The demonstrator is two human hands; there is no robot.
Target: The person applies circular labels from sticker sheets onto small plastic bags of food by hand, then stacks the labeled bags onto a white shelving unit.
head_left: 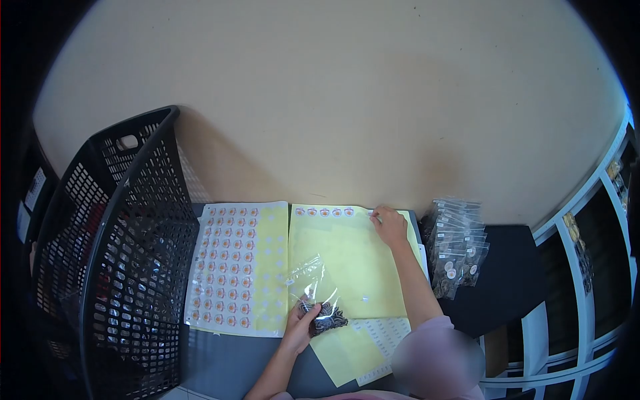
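Note:
My left hand [301, 324] is closed on a clear plastic bag [319, 293] with dark items in its lower part, held over the front edge of a yellow sticker sheet [343, 267]. At the top right of that sheet, my right hand [389, 223] has its fingers pinched together at the end of a short row of round stickers [325, 213]. Whatever lies between those fingertips is too small to make out. Left of the yellow sheet lies another sheet [227, 267] with many round orange-and-white stickers.
A tall black plastic basket [133, 193] with bagged items stands at the left. Filled clear bags [457, 247] are piled at the right beside a black surface [507, 267]. Small-label sheets [377, 347] lie near the front. Shelving [580, 267] stands far right.

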